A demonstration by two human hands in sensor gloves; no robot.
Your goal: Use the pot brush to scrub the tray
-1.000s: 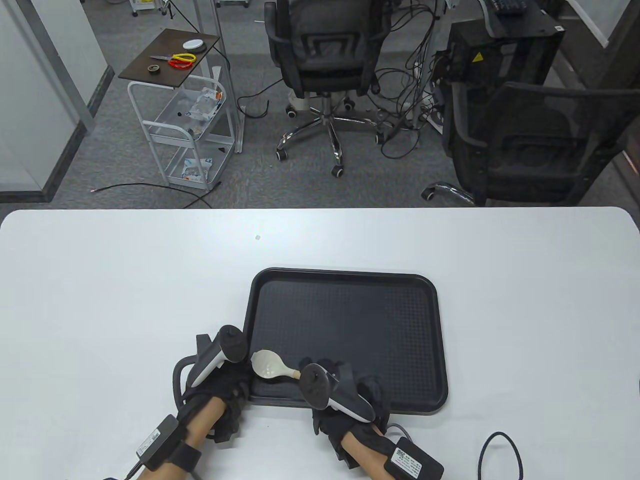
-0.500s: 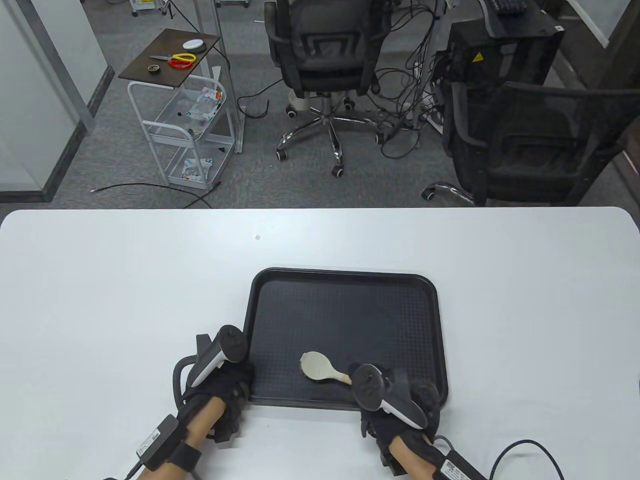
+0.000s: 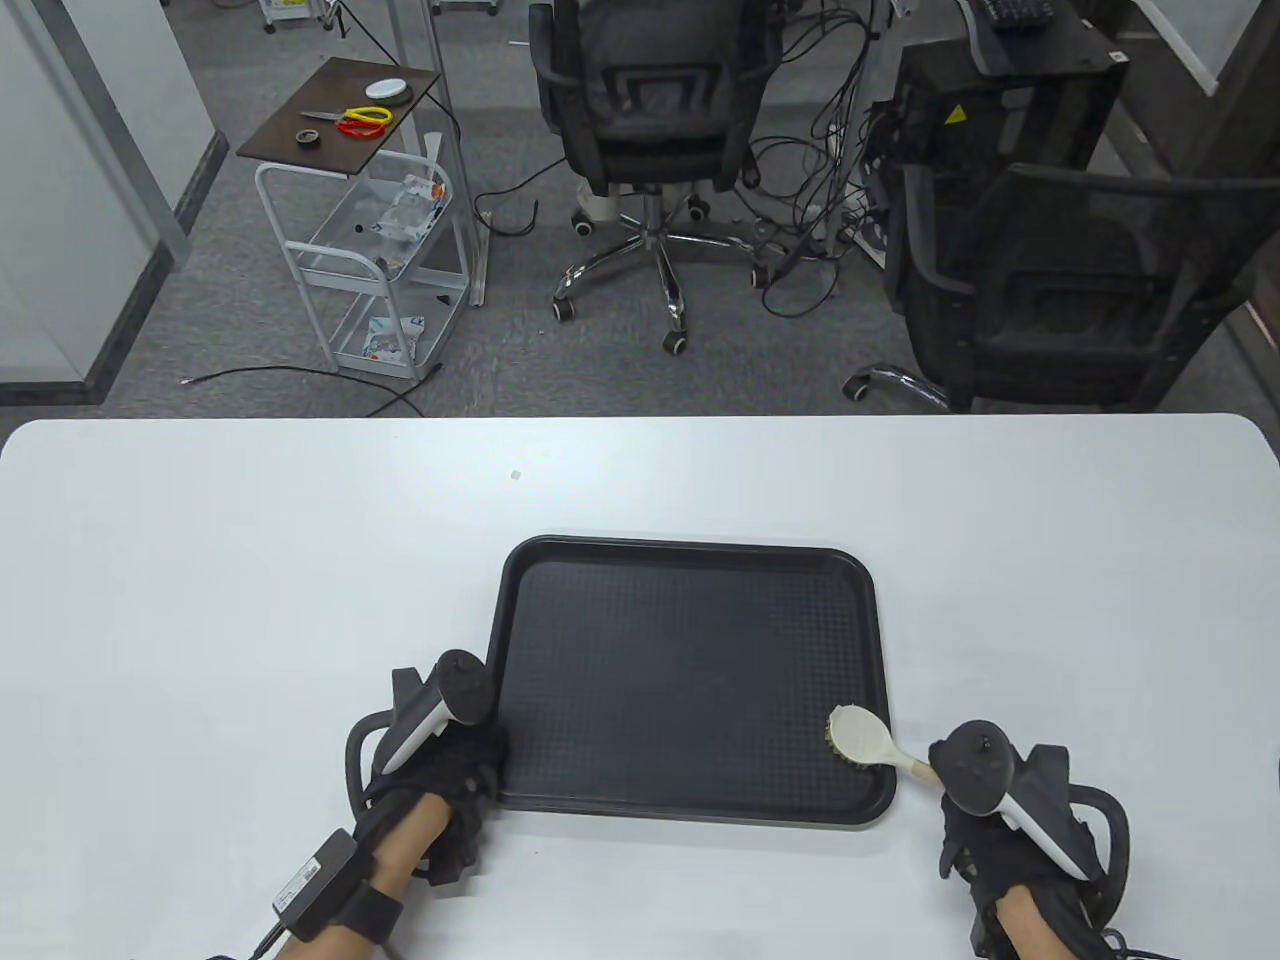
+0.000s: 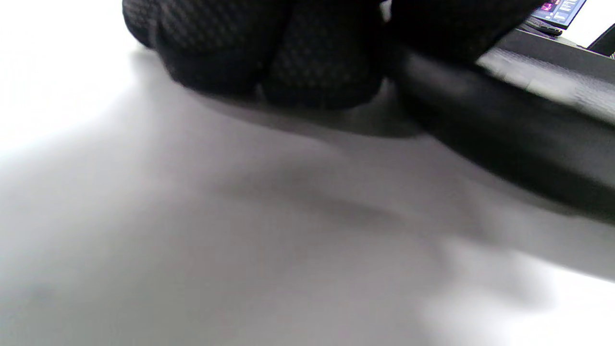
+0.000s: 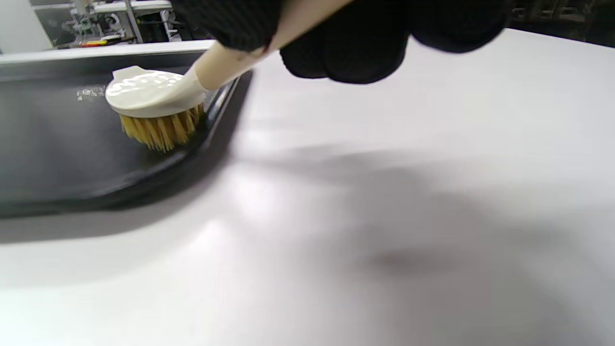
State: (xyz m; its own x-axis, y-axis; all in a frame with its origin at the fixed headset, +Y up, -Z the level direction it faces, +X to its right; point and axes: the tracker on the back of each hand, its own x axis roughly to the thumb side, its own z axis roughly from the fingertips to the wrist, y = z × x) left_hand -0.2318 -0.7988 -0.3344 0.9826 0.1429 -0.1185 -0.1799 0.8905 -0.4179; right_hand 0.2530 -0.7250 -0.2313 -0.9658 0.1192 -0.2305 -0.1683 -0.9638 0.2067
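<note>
Down at the tray's [image 3: 690, 560] near-right corner, the pot brush [image 3: 858, 735] sits bristles-down, handle running back-right into the gripping right hand [image 3: 1010, 830]. Next stroke probably goes left; left hand [image 3: 440, 760] presses the opposite corner, fingers curled.

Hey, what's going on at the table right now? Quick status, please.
Right hand grips pot brush, bristles down in tray near-right corner. Left hand holds tray's near-left edge. Nothing in the way.
</note>
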